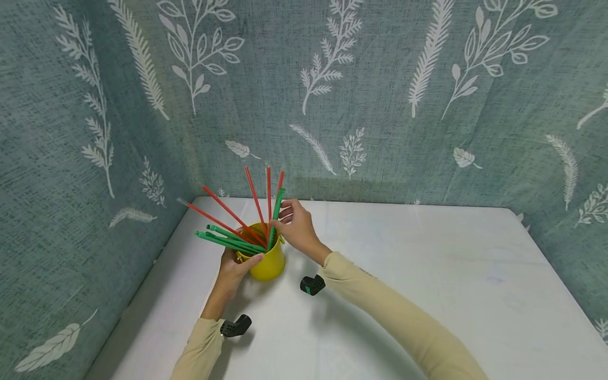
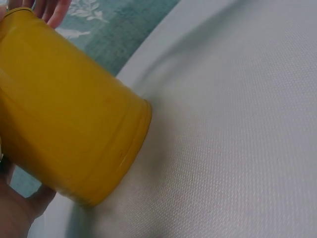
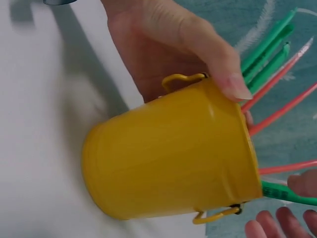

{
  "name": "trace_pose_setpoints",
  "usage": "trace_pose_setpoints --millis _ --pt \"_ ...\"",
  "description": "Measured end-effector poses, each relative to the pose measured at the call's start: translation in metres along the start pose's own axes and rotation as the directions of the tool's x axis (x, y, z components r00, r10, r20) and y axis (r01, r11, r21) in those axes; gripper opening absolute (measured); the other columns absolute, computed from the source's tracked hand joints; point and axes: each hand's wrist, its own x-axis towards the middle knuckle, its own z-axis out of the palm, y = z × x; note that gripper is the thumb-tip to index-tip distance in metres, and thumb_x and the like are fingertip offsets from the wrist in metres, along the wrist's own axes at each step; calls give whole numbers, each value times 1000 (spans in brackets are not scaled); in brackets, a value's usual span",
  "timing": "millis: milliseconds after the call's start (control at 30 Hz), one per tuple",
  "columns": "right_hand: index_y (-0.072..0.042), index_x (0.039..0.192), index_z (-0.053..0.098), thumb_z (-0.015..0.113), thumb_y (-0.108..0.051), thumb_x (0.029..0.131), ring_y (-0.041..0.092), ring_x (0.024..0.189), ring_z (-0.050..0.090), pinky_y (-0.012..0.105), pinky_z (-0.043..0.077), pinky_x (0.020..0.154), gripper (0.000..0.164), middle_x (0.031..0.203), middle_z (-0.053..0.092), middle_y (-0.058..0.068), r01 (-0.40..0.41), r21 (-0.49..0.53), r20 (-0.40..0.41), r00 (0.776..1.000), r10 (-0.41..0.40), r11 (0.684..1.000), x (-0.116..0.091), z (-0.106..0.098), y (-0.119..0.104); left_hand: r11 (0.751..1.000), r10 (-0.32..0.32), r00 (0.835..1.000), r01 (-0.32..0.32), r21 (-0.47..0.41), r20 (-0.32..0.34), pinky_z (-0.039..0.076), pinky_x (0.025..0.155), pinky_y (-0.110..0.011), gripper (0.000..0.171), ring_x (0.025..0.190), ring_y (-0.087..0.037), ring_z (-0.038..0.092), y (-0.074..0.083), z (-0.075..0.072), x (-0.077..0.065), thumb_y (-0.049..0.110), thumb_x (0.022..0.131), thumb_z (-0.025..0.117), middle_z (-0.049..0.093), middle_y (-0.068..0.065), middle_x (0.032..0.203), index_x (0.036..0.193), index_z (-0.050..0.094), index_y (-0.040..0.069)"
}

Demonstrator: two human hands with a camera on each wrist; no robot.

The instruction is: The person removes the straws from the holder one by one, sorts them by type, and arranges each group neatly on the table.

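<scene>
Yellow bucket near table's far-left corner is gripped by left hand; red sticks inserted; green stick possibly unreleased: right hand's pinch indeterminable.

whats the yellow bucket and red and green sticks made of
Yellow bucket: painted metal, perhaps, semi-gloss, from soft highlights on its even, rigid-looking surface.
Red sticks: likely smooth plastic, thin and evenly coloured.
Green sticks: perhaps shiny plastic, given their sheen; possibly film-wrapped, too small to tell.
</scene>
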Motion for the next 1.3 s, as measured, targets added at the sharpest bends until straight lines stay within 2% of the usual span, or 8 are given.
trace_pose_setpoints --millis 200,600,800,1033,1167,1300 --pt "3 107 56 69 -6 84 24 83 62 27 52 76 28 93 64 13 21 12 -54 998 -20 1000 -1 3 6 1000 -9 1000 9 0 -7 35 97 -24 69 115 -20 43 0 3 0 0 81 70 47 -14 130 140 35 7" --pt "-1 105 57 71 -6 83 20 80 63 25 53 72 26 90 66 11 7 41 -99 995 -3 999 1 6 5 1000 -8 1000 9 5 -19 36 95 -23 71 115 -19 43 -2 4 0 0 80 70 46 -13 130 140 35 8" --pt "0 105 55 69 -2 83 22 77 64 24 54 65 26 90 64 13 47 67 -140 989 -37 997 -4 2 2 1000 -15 1000 15 5 -19 36 95 -23 71 115 -19 43 -4 3 -2 0 79 70 46 -13 131 140 35 8" --pt "0 109 52 66 -1 86 24 80 65 24 55 62 28 93 62 15 121 135 -145 984 -101 983 -7 -6 -11 1000 9 1000 -9 0 -23 38 93 -21 71 113 -21 44 -4 -1 -4 -1 78 71 47 -14 130 140 35 8" --pt "3 111 52 65 0 86 31 82 63 32 56 64 28 94 60 19 161 179 -153 979 -134 971 -10 -14 -22 1000 5 1000 -5 3 -15 37 94 -21 71 115 -20 43 -4 -1 -3 0 79 70 45 -13 132 140 34 8" --pt "9 109 51 63 5 86 38 81 61 40 56 66 27 93 59 25 203 206 -165 971 -170 957 -19 -27 -45 1000 -2 1000 2 0 -7 36 96 -20 71 116 -20 42 -4 0 -2 1 80 69 45 -13 133 141 32 8"
